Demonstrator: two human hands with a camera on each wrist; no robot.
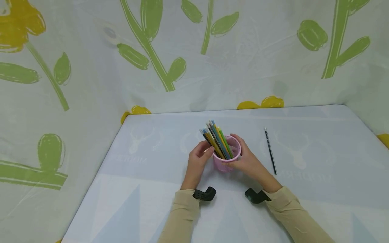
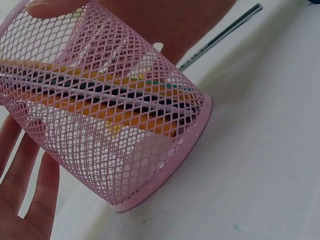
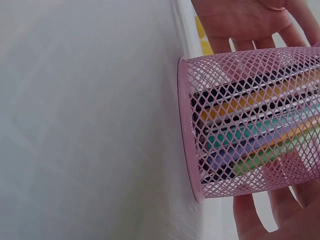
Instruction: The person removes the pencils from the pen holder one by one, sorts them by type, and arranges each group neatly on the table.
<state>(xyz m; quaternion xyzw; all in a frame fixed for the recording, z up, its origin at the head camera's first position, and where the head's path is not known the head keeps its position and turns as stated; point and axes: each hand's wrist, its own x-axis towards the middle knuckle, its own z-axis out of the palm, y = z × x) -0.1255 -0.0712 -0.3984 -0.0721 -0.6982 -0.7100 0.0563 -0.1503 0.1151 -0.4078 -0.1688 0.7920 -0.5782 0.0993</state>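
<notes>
A pink mesh pencil cup [image 1: 223, 165] stands between both hands, a bundle of pencils [image 1: 216, 140] leaning left inside it. My left hand [image 1: 197, 160] curves round its left side, thumb at the rim beside the pencils. From the right, my right hand [image 1: 247, 162] grips the cup, with the thumb on the near side and fingers at the far rim. Yellow, black, blue and green pencils [image 3: 250, 132] show through the mesh in the right wrist view. In the left wrist view, the cup's base rim [image 2: 165, 170] is close over the table.
One dark pencil [image 1: 270, 152] lies alone on the pale table [image 1: 322, 189], to the right of the cup. A light wall covering [image 1: 258, 67] with green leaf prints rises behind the table and at both sides. Black wrist cameras [image 1: 205, 194] sit at the cuffs.
</notes>
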